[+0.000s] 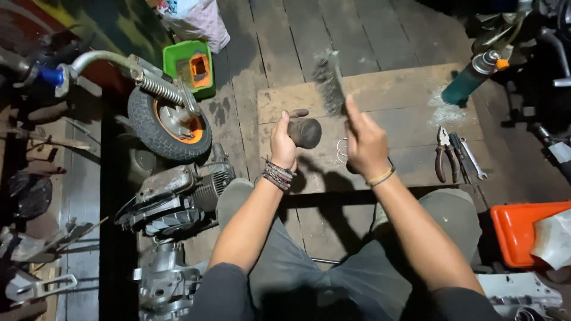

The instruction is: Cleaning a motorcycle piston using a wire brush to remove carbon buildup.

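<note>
1. Left hand is gripping a dark, rusty cylindrical part, fingers wrapping its near end and the thumb lying over the top; a beaded bracelet is sitting on that wrist.
2. Right hand is closing around the handle of a wire brush, index finger stretching up along the handle; the bristle head is blurring, so I cannot tell whether it is touching the part.
3. Landmark: the wooden board lying on the plank floor. Both hands are hovering over its near left portion; the part is sitting above the board's left half, and the brush head is pointing toward its far edge.
4. Two thin metal rings are lying on the board, just between the hands.
5. Pliers and a wrench are lying side by side on the board's right end, near its front edge.
6. Pale dust is spreading over the board's far right corner, beside a teal cylinder that is leaning past that corner.
7. Left of the board, a small wheel with an orange hub is standing with a spring strut; nearer the person, an engine block is resting on the floor.
8. Beyond the board's far left corner, a green tub is sitting.
9. Right of the board's near corner, an orange tray is sitting.
</note>
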